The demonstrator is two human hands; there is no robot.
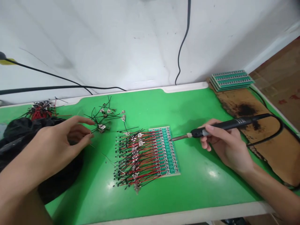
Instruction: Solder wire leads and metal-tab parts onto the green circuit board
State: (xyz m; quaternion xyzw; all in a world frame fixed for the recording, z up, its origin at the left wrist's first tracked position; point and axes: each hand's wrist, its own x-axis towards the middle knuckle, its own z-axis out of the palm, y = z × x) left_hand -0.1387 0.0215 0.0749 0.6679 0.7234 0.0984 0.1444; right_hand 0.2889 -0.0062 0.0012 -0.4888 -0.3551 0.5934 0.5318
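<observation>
A green circuit board panel (164,150) lies on the green tabletop (201,190), with many red and black wires (138,156) fanning out from its left side. My right hand (222,145) is shut on a black soldering iron (225,126), whose metal tip points left, just short of the panel's right edge. My left hand (63,140) hovers with its fingers apart at the left. Its fingertips are close to a loose bunch of small metal components with black wires (103,120), and it appears to hold nothing.
A scorched brown mat (255,109) lies at the right, with a stack of green circuit boards (231,80) behind it. A black plastic bag (21,134) and a heap of red and black wires (41,111) sit at the left. Black cables (61,88) run along the white wall.
</observation>
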